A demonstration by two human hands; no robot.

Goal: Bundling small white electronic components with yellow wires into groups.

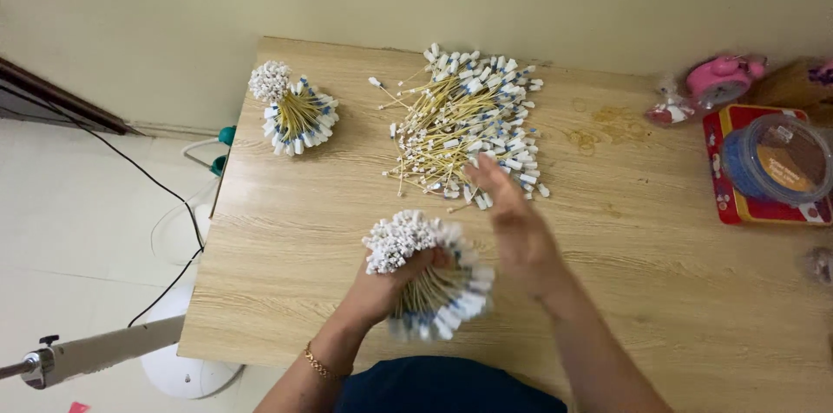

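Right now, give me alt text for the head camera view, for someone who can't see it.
A person's left hand grips a bundle of swab sticks over a wooden table, while the right hand reaches toward a loose pile of sticks. A finished bundle stands at the far left.

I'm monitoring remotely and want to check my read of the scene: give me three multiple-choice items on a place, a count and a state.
1. Where is the loose pile of sticks?
A. table's far middle
B. floor
C. red tin

2. How many gathered bundles show?
A. one
B. two
C. four

3. What is the left hand doing?
A. resting flat
B. gripping a bundle
C. holding a clock

Answers: 1 A, it lies on the table beyond the right hand. 2 B, the held bundle and the bundle at the far left corner. 3 B, its fingers wrap the bundle.
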